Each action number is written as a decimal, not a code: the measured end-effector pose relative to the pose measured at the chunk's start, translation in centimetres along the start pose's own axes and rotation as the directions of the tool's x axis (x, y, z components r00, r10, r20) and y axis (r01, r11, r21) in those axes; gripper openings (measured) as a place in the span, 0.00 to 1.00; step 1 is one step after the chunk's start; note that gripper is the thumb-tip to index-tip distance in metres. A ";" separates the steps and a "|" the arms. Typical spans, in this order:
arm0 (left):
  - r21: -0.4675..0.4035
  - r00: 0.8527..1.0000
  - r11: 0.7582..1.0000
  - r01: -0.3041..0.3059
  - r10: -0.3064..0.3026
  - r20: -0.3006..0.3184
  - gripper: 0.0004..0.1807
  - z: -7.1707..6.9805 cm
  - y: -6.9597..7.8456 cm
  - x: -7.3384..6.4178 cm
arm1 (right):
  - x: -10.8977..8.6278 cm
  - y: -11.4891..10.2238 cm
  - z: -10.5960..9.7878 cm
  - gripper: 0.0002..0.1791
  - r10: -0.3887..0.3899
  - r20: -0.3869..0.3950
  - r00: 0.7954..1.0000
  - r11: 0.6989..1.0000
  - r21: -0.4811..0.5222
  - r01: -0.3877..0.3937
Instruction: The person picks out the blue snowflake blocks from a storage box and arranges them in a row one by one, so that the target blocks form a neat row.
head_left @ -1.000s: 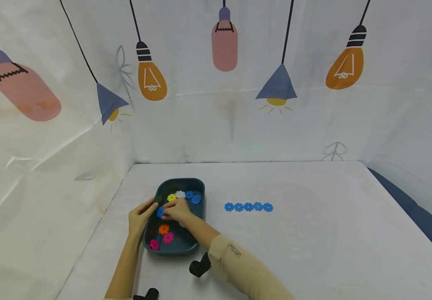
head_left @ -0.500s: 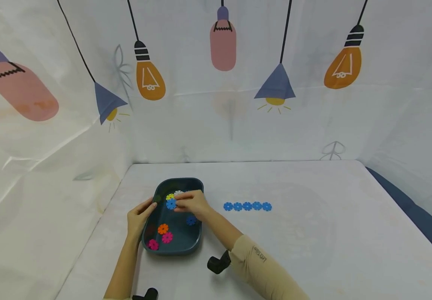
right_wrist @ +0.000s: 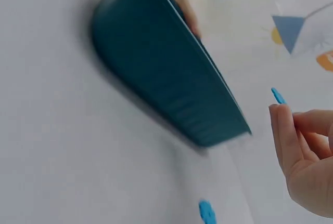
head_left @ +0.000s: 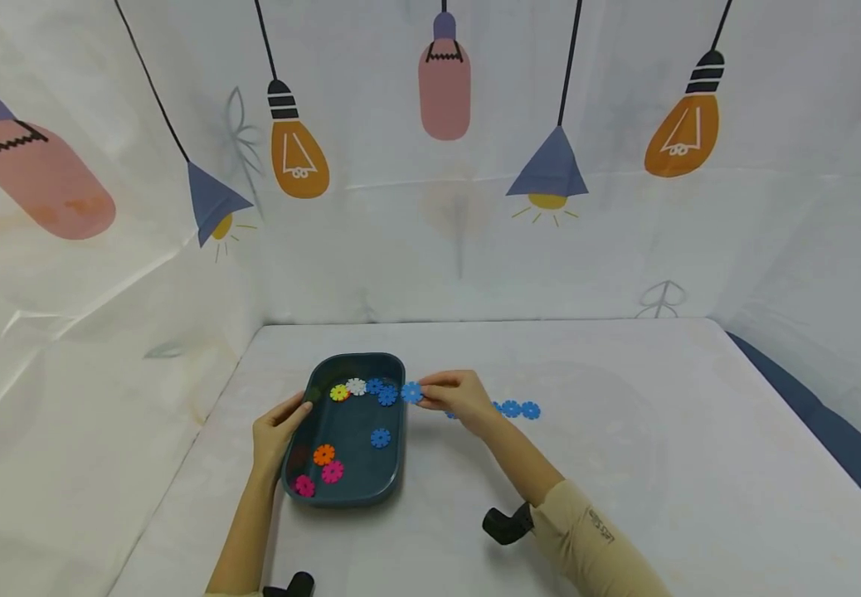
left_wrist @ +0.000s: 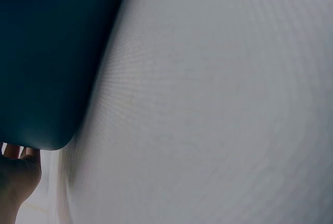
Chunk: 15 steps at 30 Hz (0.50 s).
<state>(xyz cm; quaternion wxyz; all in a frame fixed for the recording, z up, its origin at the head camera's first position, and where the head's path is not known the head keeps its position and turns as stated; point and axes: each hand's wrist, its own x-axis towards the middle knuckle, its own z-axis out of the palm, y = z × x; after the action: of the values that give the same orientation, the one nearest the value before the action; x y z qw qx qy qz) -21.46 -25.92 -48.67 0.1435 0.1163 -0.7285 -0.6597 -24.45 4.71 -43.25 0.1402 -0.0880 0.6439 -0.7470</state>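
Note:
Between thumb and fingertips, my right hand (head_left: 464, 400) pinches a blue flower-shaped plastic disc (head_left: 411, 392), held just past the right rim of a dark teal tray (head_left: 359, 481). The right wrist view shows this disc (right_wrist: 278, 95) edge-on at the fingertips. My left hand (head_left: 275, 435) grips the tray's left rim, thumb on top; its fingers are partly hidden behind the wall. Inside the tray lie yellow (head_left: 339, 393), white (head_left: 356, 387), orange (head_left: 323, 454) and pink discs (head_left: 333, 472), plus several blue discs (head_left: 381, 438). A row of blue discs (head_left: 511, 408) on the table is partly covered by my right hand.
The white table (head_left: 625, 464) extends right of the tray. Behind it hangs a white sheet (head_left: 393, 249) printed with lamps and bulbs. A black wrist mount (head_left: 507, 526) sits under my right forearm, another (head_left: 298, 585) by the left one.
My right hand has lifted a blue disc from inside the tray and carried it right, past the rim. Another blue disc now lies mid-tray. The left hand stays on the rim.

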 end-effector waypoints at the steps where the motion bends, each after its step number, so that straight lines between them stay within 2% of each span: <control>1: 0.000 1.000 1.000 -0.001 0.001 -0.003 0.24 0.0 0.0 0.0 | -0.3 0.0 -0.8 0.14 0.003 -0.011 1.000 1.000 -0.011 -0.003; 15: 0.008 1.000 1.000 0.008 -0.008 -0.011 0.24 0.0 0.1 0.0 | -4.9 0.1 -11.6 0.21 0.040 -0.174 0.984 0.992 -0.109 -0.060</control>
<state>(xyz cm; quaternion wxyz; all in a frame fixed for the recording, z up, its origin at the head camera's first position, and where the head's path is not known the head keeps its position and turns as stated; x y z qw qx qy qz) -21.43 -25.86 -48.59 0.1444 0.1235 -0.7298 -0.6568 -23.37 17.13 -44.93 0.0977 -0.0152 0.6972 -0.7100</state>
